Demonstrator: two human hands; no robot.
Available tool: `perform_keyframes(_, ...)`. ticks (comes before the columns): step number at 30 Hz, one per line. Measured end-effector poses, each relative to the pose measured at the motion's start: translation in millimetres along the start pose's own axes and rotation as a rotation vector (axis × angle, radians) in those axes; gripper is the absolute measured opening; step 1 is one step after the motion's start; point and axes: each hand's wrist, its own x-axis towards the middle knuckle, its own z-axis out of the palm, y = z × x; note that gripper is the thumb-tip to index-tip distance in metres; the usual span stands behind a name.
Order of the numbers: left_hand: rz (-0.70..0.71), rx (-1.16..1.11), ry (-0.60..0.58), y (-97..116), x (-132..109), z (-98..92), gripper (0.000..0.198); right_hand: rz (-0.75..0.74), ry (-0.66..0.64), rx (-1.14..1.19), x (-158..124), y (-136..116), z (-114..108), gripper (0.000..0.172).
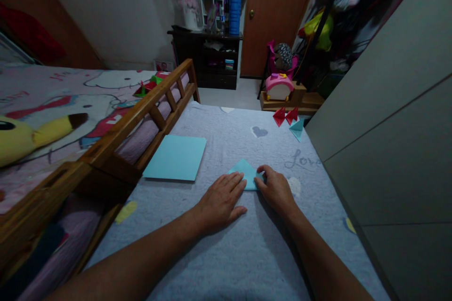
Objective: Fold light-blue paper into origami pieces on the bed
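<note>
Nearest, the left hand [221, 200] lies palm down on the pale, patterned bed cover [208, 263], its fingers straight and close together across the left part of a small light-blue folded paper [243, 168], its thumb spread apart on the cloth. Opposite it, the right hand [277, 188] bends over the paper's right corner; its thumb and forefinger stand slightly apart at the tips, with blue showing between them, and whether they pinch the paper or only press it I cannot tell. The folded paper sits flat between the two hands, its point facing away from the person and its near edge straight. So at least one fold seems made, and this piece looks partway along, flatter than the shaped ones farther off. A little beyond and to the left, near the wooden rail [165, 99], lies a square of blue sheets [176, 159], smooth and without visible creases, apparently not yet worked; how many there are is unclear. At the far right corner of the bed rest two red folded pieces [278, 117] and, just beside them, a light-blue folded piece [297, 128], which all look already shaped. Farthest back stand a dark cabinet [219, 66] and a brown door [275, 19]
</note>
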Motion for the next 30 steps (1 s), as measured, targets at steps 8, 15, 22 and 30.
perform_keyframes(8, -0.003, -0.026, 0.002, 1, 2, -1.5, 0.062, -0.334, 0.182, -0.127, -19, -14, 3, 0.031)
perform_keyframes(15, 0.018, -0.076, 0.041, 2, 3, -1.7, 0.064, -0.497, -0.005, -0.113, -16, -16, 12, 0.045)
perform_keyframes(22, 0.007, -0.064, 0.006, 2, 3, -2.7, 0.065, -0.485, -0.033, -0.091, -17, -14, 12, 0.047)
perform_keyframes(30, 0.001, -0.058, 0.007, 3, 3, -1.8, 0.065, -0.483, -0.04, -0.094, -16, -15, 11, 0.048)
